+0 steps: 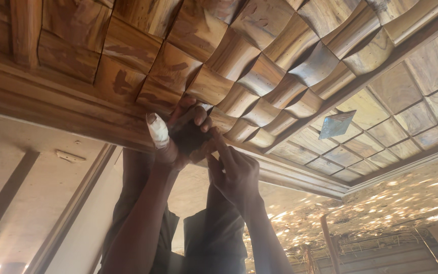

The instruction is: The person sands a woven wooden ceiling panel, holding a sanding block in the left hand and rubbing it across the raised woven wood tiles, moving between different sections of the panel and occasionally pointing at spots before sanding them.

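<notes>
My left hand [171, 139], with a white bandage [157, 130] wrapped around one finger, grips a small dark block [188, 137] and holds it against a carved wooden panel [239, 56] of curved, wavy square tiles. My right hand [234, 172] is just below and to the right of it. Its index finger stretches up to the block's lower corner and its thumb touches there too, while the other fingers stay curled. The block sits at the edge where the wavy tiles meet the moulded wooden frame [51, 101].
A flat panel of plain square wood tiles [406, 116] lies to the right, with a small grey sheet [336, 124] on it. Dark clothing [214, 238] shows between my forearms. A pale wall with wooden strips [36, 187] is at left, and straw-like material [406, 203] at lower right.
</notes>
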`<action>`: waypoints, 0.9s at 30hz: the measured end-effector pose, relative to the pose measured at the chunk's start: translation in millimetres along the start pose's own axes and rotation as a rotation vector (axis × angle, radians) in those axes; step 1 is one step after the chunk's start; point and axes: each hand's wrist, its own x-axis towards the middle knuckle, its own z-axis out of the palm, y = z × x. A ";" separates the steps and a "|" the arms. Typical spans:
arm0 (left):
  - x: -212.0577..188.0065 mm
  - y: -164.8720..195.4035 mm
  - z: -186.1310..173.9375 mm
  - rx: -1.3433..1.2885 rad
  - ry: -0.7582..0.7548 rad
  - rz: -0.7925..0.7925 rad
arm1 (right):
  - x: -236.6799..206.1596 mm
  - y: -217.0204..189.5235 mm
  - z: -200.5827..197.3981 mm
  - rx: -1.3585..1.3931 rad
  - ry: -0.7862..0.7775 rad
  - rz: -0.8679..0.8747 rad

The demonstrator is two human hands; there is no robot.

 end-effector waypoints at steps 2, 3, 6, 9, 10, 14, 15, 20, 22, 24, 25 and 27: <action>0.7 -0.5 0.4 0.015 0.017 0.018 | -3.1 -1.1 -0.4 -0.074 -0.005 -0.040; 0.9 -0.3 0.6 0.015 0.020 0.028 | -2.4 -0.4 -1.1 -0.110 -0.006 -0.058; -1.1 -0.9 2.2 0.006 0.041 0.054 | -0.4 -0.7 -5.2 -0.100 -0.053 -0.063; -2.5 0.4 1.9 0.011 0.051 0.073 | -1.9 -1.0 -9.5 -0.078 -0.091 -0.120; -3.2 0.7 1.5 0.014 0.052 0.083 | -2.9 -0.8 -11.2 -0.067 -0.082 -0.155; -5.4 2.7 -2.9 -0.068 -0.003 0.102 | 5.5 7.1 -11.6 0.011 0.005 -0.135; -6.9 3.0 -3.7 -0.092 0.010 0.111 | 10.4 10.0 -10.6 0.037 0.045 -0.094; -15.3 4.5 -6.0 -0.068 -0.011 0.092 | 67.6 49.3 4.0 -0.043 0.068 -0.062; -17.9 6.3 -7.0 -0.059 0.030 0.092 | 79.6 60.0 5.8 -0.119 0.088 -0.082; -20.4 7.2 -7.7 -0.083 0.037 0.079 | 86.6 64.6 6.3 -0.194 0.093 -0.099; -20.6 7.5 -8.2 -0.110 0.017 0.067 | 87.4 64.5 5.3 -0.178 0.085 -0.104; -22.1 8.6 -8.2 -0.119 0.012 0.059 | 87.8 61.4 2.6 -0.147 0.077 -0.115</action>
